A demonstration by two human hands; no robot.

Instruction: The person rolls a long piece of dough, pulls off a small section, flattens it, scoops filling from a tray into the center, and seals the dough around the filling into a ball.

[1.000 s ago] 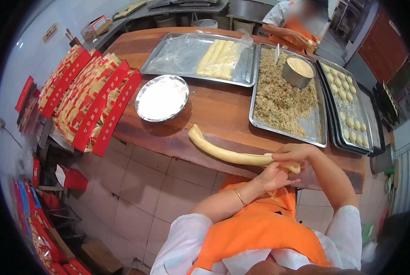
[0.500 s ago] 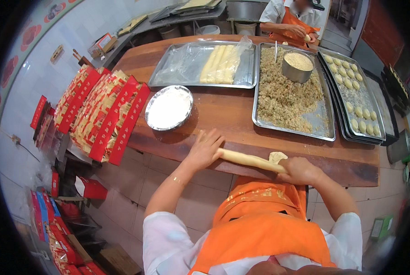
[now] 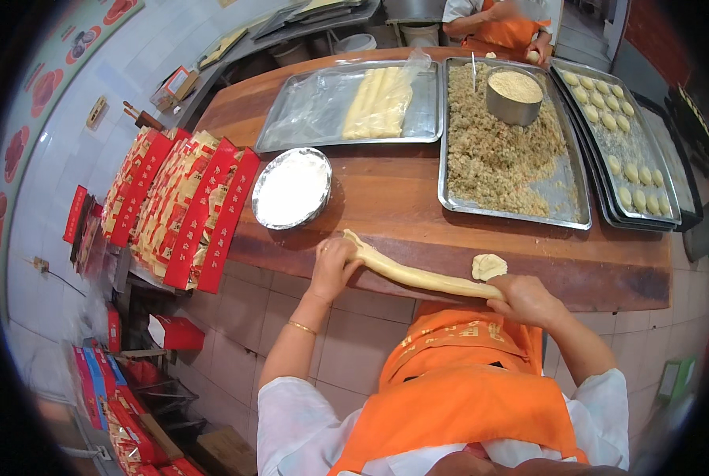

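A long rope of pale dough stretches along the near edge of the wooden table. My left hand grips it close to its left end, and a short flattened tip sticks out past the fingers. Around the rope's right end my right hand is closed. Just above that hand lies a small separate lump of dough, apart from the rope. A metal bowl of white flour stands beyond my left hand.
Behind are a tray with dough strips under plastic and a tray of crumbly filling holding a round tin. Stacked trays of small dough pieces stand right, red-edged packages left. A co-worker is across the table.
My left hand has gone from lying spread on the rope to gripping its left end, slightly left and lower. The rope now bows and looks longer. The co-worker's hand has lifted.
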